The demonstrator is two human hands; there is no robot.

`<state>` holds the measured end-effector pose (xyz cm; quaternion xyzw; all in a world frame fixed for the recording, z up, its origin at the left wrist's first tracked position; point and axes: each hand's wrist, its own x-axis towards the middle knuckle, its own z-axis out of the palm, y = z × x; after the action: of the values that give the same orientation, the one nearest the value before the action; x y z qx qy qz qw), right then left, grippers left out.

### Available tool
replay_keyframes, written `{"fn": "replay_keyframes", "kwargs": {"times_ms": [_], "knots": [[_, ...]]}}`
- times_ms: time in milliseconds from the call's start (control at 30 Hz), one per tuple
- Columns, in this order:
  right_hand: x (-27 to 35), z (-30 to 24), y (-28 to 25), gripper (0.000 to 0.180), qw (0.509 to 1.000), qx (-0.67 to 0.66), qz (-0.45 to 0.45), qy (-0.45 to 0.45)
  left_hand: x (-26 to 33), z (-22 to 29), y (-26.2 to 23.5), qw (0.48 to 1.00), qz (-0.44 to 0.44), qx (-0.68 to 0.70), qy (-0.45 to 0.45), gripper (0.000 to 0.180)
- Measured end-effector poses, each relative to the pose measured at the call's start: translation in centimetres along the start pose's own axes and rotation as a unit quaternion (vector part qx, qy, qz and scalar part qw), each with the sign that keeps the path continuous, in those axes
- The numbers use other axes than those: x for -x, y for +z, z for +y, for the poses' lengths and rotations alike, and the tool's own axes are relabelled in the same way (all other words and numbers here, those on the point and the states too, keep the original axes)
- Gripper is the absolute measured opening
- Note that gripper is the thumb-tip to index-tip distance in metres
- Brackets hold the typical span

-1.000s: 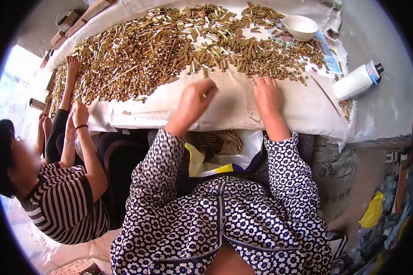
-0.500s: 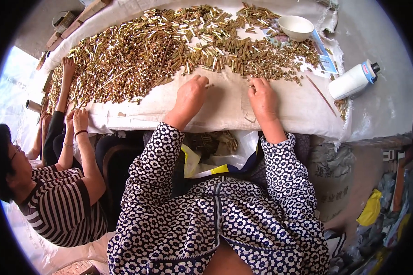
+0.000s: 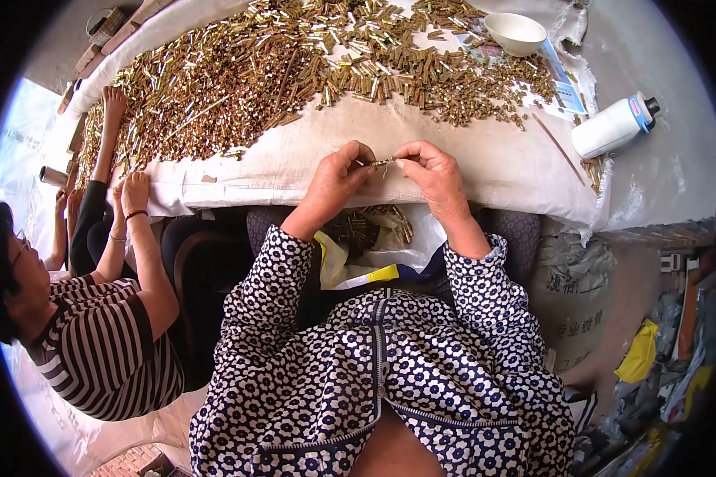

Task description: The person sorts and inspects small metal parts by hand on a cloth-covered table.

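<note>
Worktop (image 3: 278, 171): pale cloth cover; loose brass-coloured pieces (image 3: 207, 99) heaped toward far edge and left end, too many to count.
Metal piece (image 3: 383, 162): small, slim, above the near edge, between the hands; long axis roughly along that edge; single or joined, cannot tell.
Left hand (image 3: 338, 184): fingertips pinched on its left end.
Right hand (image 3: 435, 176): fingertips pinched on its right end; neither hand nearer.
Bag (image 3: 350, 274): one, below near edge, more pieces inside.
Bowl (image 3: 515, 36): one, white, by far right corner.
Bottle (image 3: 612, 129): one, lying at right edge.
Stick (image 3: 558, 149): one, thin, left of bottle.
Co-worker (image 3: 111, 342): striped shirt, beyond left hand.
</note>
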<state>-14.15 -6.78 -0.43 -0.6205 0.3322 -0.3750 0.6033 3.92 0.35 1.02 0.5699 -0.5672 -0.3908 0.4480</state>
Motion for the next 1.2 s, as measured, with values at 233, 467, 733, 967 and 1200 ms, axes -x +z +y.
{"fn": "replay_keyframes", "kwargs": {"times_ms": [233, 467, 733, 967, 1200], "knots": [[0.5, 0.1, 0.4, 0.013, 1.000, -0.019, -0.012, -0.003, 0.6, -0.3, 0.1, 0.989, -0.004, 0.142, -0.036, 0.008], [0.7, 0.3, 0.4, 0.010, 0.999, -0.036, -0.017, -0.023, 0.8, -0.3, 0.3, 0.973, 0.026, 0.225, -0.045, 0.007], [0.9, 0.2, 0.7, 0.011, 0.990, 0.057, 0.014, -0.124, 0.5, 0.7, 1.5, 0.952, 0.057, 0.296, -0.046, 0.007], [0.6, 1.4, 0.5, 0.011, 0.962, 0.209, 0.033, -0.171, -0.1, 0.3, 2.4, 0.998, 0.050, 0.026, -0.026, 0.003], [-0.6, 1.1, -1.9, 0.014, 0.899, 0.421, 0.059, -0.107, -0.7, 0.9, 4.1, 0.927, 0.034, -0.318, 0.196, 0.009]]}}
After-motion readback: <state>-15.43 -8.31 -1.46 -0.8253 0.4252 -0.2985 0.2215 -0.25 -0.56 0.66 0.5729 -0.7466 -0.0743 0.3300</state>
